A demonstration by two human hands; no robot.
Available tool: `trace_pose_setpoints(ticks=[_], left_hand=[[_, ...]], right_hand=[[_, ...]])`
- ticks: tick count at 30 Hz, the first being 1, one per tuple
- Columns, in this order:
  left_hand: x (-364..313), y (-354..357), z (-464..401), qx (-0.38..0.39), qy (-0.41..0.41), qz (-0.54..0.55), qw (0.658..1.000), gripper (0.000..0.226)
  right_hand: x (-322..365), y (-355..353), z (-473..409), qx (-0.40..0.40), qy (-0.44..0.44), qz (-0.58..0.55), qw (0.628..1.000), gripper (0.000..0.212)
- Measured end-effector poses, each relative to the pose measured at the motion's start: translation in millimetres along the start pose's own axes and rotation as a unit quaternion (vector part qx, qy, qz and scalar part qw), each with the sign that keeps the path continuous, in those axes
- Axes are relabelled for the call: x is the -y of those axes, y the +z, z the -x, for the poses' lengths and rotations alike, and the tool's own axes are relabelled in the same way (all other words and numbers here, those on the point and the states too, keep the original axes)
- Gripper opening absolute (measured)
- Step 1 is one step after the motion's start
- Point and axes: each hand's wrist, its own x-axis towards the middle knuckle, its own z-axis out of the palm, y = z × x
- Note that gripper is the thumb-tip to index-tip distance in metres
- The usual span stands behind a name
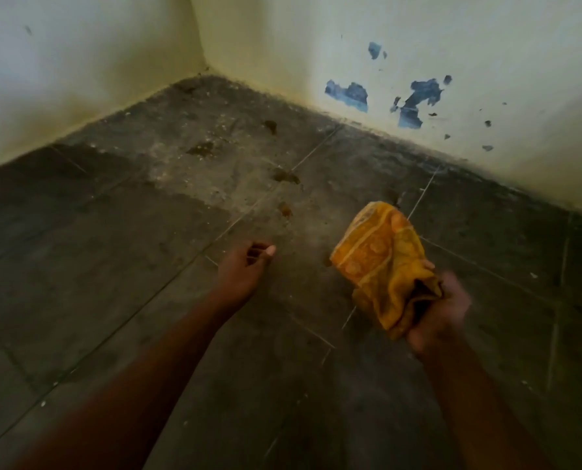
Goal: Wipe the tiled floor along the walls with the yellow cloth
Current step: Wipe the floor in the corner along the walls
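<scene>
Down in front of me is the dark tiled floor (120, 273), and it runs up to a corner where two pale walls meet. My right hand (440, 315) grips the yellow cloth (381, 266) with my fingers curled tight around its bottom end. The cloth is bunched up and sticks up and away from my hand, over the floor. It has orange shapes and pale lines on it. I cannot tell if the cloth touches the floor. My left hand (245, 266) reaches out over the tiles, to the left of the cloth and apart from it. Its fingers are loosely bent and it holds nothing. The thumb points to the right. The floor near the corner looks dusty and gray, with small white bits on it. A few brown spots (284, 176) sit on the tiles between my hands and the corner. The wall on the left (79, 69) is plain with a dirty edge at the bottom. The wall on the right (520, 62) has blue patches (349, 93) where the paint has come off.
</scene>
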Motion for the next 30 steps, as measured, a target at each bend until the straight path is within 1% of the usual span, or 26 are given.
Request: trace_pose_setpoints(ticks=[1,2,3,4,5,6,8,9,10,11,12,14,17,19,21,24,26,27,28,29,30], left_hand=[[9.5,-4.3,-1.0,0.001,-0.01,-0.006,1.0,0.029],[18.0,-8.7,-3.1,-0.003,-0.017,-0.015,1.0,0.029],[25.3,-13.7,-5.6,-0.013,-0.019,-0.032,0.999,0.028],[31.6,-18.5,-8.6,-0.025,-0.018,-0.057,0.998,0.028],[36.4,-22.8,-10.5,-0.038,-0.017,-0.083,0.996,0.029],[41.0,-27.2,-13.7,-0.05,-0.014,-0.103,0.993,0.033],[51.1,-30.6,-19.7,-0.062,-0.01,-0.13,0.99,0.046],[54.7,-30.2,-22.2,-0.058,-0.008,-0.142,0.988,0.048],[57.8,-28.2,-25.4,-0.05,-0.008,-0.154,0.987,0.046],[56.8,-26.4,-26.4,-0.046,-0.006,-0.164,0.985,0.043],[55.8,-25.4,-28.8,-0.048,0.002,-0.174,0.984,0.04],[58.6,-25.2,-39.2,-0.067,0.022,-0.211,0.975,0.04],[58.8,-29.4,-53.0,-0.079,0.03,-0.288,0.954,0.046],[61.1,-31.7,-58.6,-0.07,0.047,-0.329,0.941,0.048],[67.1,-31.0,-57.0,-0.078,0.078,-0.358,0.927,0.047],[71.4,-27.8,-54.0,-0.113,0.097,-0.363,0.92,0.048],[71.0,-25.5,-53.7,-0.113,0.096,-0.37,0.917,0.05],[71.3,-25.1,-54.1,-0.113,0.097,-0.376,0.915,0.05],[73.2,-25.4,-55.4,-0.115,0.099,-0.381,0.912,0.049],[73.5,-25.5,-56.2,-0.119,0.101,-0.387,0.909,0.048],[75.1,-24.7,-56.5,-0.122,0.1,-0.389,0.907,0.048]], right_hand=[[6.7,-6.4,-7.4,-0.005,-0.019,0.066,0.998,0.053],[12.7,-8.4,-12.1,-0.001,-0.051,0.172,0.984,0.054],[15.9,-13.0,-18.3,0.014,-0.076,0.341,0.937,0.063],[16.8,-16.3,-24.9,0.036,-0.082,0.499,0.862,0.07],[13.6,-18.1,-30.4,0.036,-0.073,0.621,0.779,0.072],[5.4,-19.1,-36.2,0.028,-0.063,0.69,0.721,0.071],[-18.4,-19.5,-43.5,0.017,-0.047,0.775,0.63,0.07],[-30.7,-17.6,-45.7,0.021,-0.047,0.809,0.586,0.074],[-44.3,-19.1,-52.0,0.025,-0.053,0.833,0.549,0.078],[-52.2,-15.9,-55.7,0.029,-0.048,0.848,0.527,0.078],[-56.6,-11.2,-59.0,0.034,-0.033,0.856,0.515,0.075],[-65.9,-4.0,-69.0,0.018,-0.009,0.863,0.505,0.071],[-87.9,7.2,-80.9,-0.007,-0.031,0.864,0.502,0.075],[-109.0,20.7,-79.5,0.008,-0.055,0.861,0.506,0.069],[-125.7,35.3,-60.9,0.058,-0.099,0.853,0.51,0.064],[-131.0,30.8,-12.5,0.144,-0.15,0.841,0.499,0.058],[-118.5,13.3,14.8,0.193,-0.145,0.83,0.502,0.057],[-110.2,1.9,19.7,0.207,-0.138,0.834,0.493,0.057],[-101.8,-9.3,16.4,0.196,-0.124,0.847,0.479,0.058],[-93.2,-19.5,6.7,0.157,-0.109,0.865,0.465,0.059],[-86.6,-27.4,-8.5,0.096,-0.089,0.878,0.46,0.06]])
